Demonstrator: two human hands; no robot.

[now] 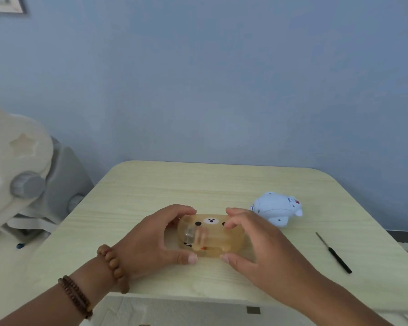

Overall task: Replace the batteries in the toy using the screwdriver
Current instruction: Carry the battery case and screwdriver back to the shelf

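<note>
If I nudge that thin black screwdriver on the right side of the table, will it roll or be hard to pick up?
The screwdriver looks slim and round, so it would probably roll sideways when pushed. It lies flat on the smooth table, so pinching it up may be fiddly. It seems rigid and light, given its thin metal shaft.

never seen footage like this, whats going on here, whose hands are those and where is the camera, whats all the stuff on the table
There is no machine: the one picture comes from a camera worn on a person's head, looking forward and down. The left hand, with bead bracelets at the wrist, and the right hand grip a translucent amber box with a bear face from both sides, on a pale wooden table. Behind the right hand lies a light blue toy. Farther right, untouched, lies a thin black screwdriver. What sits inside the box is too blurred to tell.
</note>
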